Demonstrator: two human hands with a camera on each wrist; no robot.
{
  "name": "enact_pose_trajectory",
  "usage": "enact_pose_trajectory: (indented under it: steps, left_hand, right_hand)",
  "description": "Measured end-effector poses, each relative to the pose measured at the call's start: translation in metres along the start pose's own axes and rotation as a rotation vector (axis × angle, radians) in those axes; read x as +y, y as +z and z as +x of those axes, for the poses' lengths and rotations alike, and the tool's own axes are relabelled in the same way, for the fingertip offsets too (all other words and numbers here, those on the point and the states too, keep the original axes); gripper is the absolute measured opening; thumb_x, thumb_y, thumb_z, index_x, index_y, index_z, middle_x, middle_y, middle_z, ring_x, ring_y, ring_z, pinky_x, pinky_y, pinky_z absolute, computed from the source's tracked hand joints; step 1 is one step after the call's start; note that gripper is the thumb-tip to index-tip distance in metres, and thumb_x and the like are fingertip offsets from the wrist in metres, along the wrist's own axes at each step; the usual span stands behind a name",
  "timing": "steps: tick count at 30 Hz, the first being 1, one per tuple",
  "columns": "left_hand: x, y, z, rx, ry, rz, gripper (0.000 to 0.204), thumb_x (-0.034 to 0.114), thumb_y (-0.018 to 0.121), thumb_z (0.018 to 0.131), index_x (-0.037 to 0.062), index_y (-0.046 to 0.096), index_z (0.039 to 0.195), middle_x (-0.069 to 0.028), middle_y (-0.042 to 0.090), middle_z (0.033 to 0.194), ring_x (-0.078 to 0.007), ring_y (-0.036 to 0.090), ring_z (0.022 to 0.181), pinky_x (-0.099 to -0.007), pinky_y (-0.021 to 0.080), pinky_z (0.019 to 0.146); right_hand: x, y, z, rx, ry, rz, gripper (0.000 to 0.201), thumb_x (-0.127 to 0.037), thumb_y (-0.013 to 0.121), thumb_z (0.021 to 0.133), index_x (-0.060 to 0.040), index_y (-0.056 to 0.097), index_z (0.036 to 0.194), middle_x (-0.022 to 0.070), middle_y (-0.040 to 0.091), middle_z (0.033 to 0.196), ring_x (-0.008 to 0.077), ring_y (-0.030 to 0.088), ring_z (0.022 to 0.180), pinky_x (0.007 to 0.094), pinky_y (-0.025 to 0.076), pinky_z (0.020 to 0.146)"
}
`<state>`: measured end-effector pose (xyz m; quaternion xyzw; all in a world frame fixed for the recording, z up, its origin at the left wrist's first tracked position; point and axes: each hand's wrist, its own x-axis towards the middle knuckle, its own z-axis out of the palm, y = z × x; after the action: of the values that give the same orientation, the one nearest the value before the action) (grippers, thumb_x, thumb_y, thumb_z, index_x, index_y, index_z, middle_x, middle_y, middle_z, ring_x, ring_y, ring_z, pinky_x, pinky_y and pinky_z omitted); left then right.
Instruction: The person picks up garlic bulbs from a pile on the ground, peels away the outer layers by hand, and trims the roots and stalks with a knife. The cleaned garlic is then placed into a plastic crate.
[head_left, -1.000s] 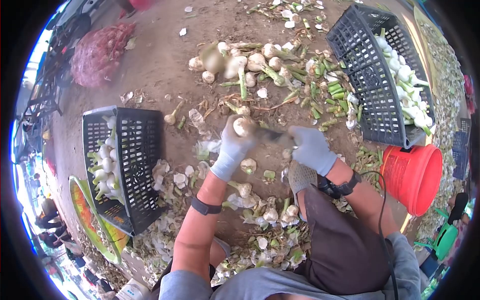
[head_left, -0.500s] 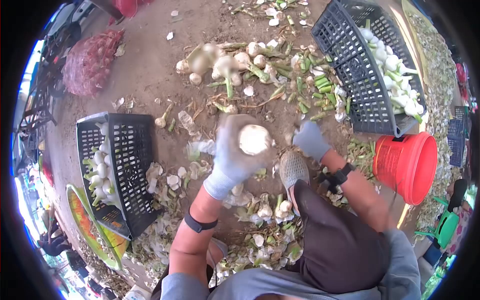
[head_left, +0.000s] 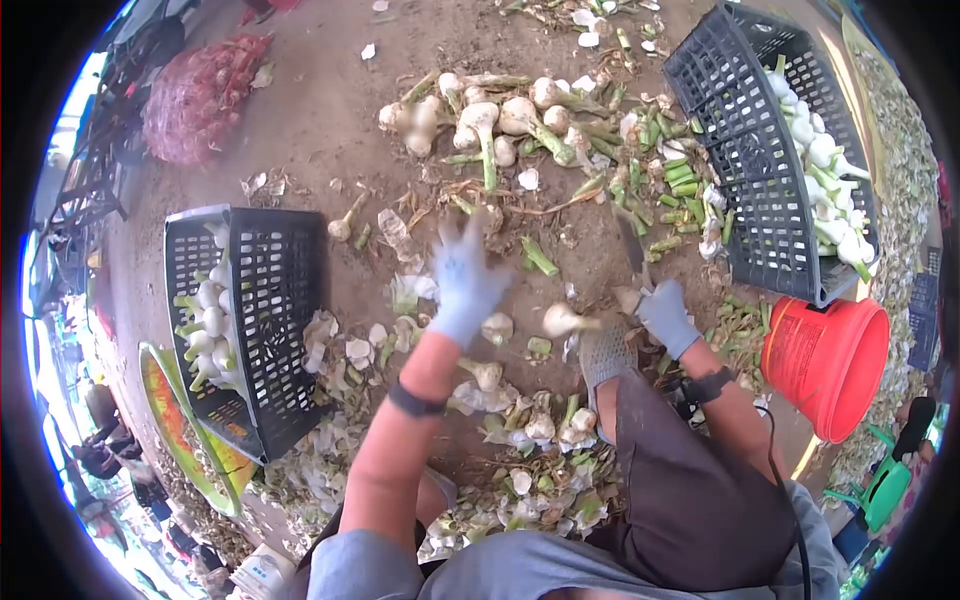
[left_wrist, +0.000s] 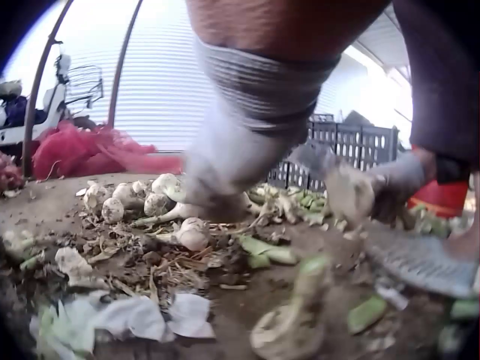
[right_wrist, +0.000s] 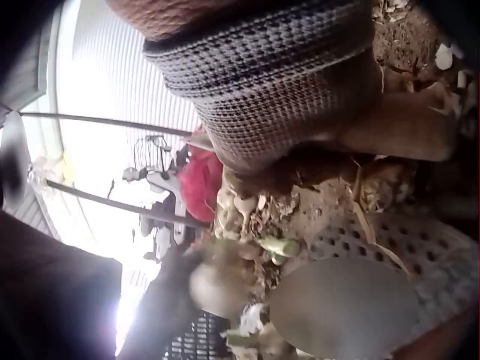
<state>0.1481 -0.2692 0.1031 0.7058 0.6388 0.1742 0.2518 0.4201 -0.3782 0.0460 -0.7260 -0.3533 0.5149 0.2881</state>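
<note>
Blurred and with fingers spread, the left hand (head_left: pixel 468 285) is over the dirt just short of a garlic bulb (head_left: pixel 485 218), holding nothing visible. In the left wrist view that hand (left_wrist: pixel 240 157) points down behind a dirty bulb (left_wrist: pixel 193 234). The right hand (head_left: pixel 667 318) grips a knife, its dark blade (head_left: pixel 632 240) pointing away from the body; a wooden handle (right_wrist: pixel 405 131) shows in the right wrist view. Between the hands is a pale bulb with a stem (head_left: pixel 562 320), beside the shoe; whether it touches the ground I cannot tell.
A pile of untrimmed garlic (head_left: pixel 518 117) lies ahead, with cut green stems (head_left: pixel 680 180) to its right. Black crates of white garlic stand left (head_left: pixel 275 330) and right (head_left: pixel 745 160). A red bucket (head_left: pixel 810 360) is by the right arm; peelings (head_left: pixel 530 500) cover the near ground.
The left hand has released the bulb it held and opened. A pale bulb now shows near the shoe, and a green stem piece lies ahead. The right hand is slightly farther right and nearer the body.
</note>
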Motion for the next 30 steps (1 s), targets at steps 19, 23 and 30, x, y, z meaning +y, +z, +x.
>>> enact_pose_trajectory:
  steps: [19,23,30]
  left_hand:
    - [0.034,-0.004,-0.002,-0.178,0.277,-0.517,0.046,0.026,0.081,0.066,0.0042,0.054,0.095,-0.0123,0.061,0.079,-0.027,0.063,0.071,-0.0343,0.049,0.066]
    - [0.059,-0.026,-0.018,-0.3,0.11,-0.682,0.044,0.021,0.079,0.064,0.0035,0.054,0.095,-0.0113,0.062,0.081,-0.0276,0.063,0.073,-0.0342,0.05,0.069]
    - [0.055,-0.032,-0.023,0.04,0.387,-0.364,0.044,0.002,0.07,0.061,0.0024,0.053,0.101,-0.0143,0.052,0.096,-0.028,0.054,0.087,-0.0361,0.046,0.081]
  right_hand:
    - [-0.12,0.039,-0.031,0.095,-0.933,-0.784,0.031,-0.021,0.072,0.062,-0.0126,0.051,0.083,0.0083,0.054,0.071,0.0306,0.059,0.063,0.0428,0.046,0.057]
    - [-0.122,0.033,-0.01,0.078,-0.574,-0.711,0.026,-0.017,0.07,0.067,-0.0068,0.058,0.088,0.0147,0.063,0.077,0.0354,0.063,0.073,0.0446,0.05,0.065]
    - [-0.06,0.01,0.002,0.11,-0.319,-0.498,0.018,-0.013,0.066,0.073,-0.001,0.062,0.087,0.0232,0.064,0.081,0.0409,0.063,0.078,0.0454,0.05,0.068]
